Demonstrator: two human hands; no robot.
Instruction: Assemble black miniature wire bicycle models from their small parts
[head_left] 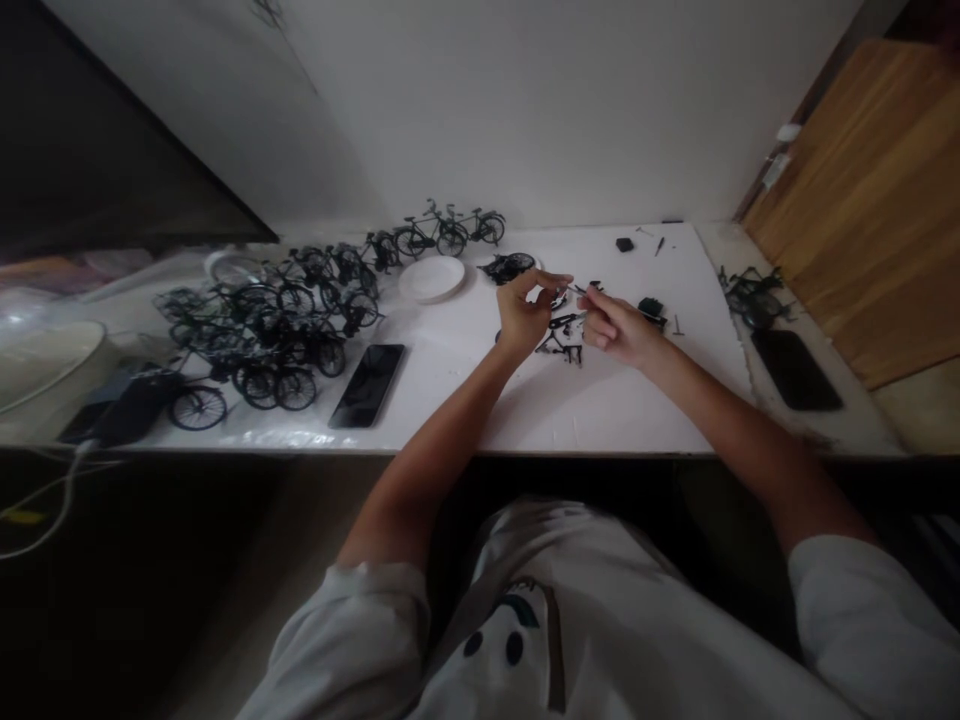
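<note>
Above the white board, my left hand (pixel 526 308) and my right hand (pixel 613 326) meet, both with fingers pinched. Between their fingertips is a small thin dark piece (pixel 576 289), too small to name. Which hand bears it more firmly is hard to see. Just under the hands lie black model bicycle parts, among them a frame (pixel 562 348), partly hidden by my fingers. A group of black wheels (pixel 508 266) rests behind my left hand. Right of my right hand sits a dark clump of small parts (pixel 651 310).
Many black model bicycles (pixel 262 310) crowd the left side, with more (pixel 450 232) along the wall. A white plate (pixel 432 279), a phone (pixel 367 386), a small black block (pixel 624 244), a screw-like piece (pixel 678 325) and a second dark phone (pixel 796 370) lie around. A wooden panel (pixel 862 220) stands right.
</note>
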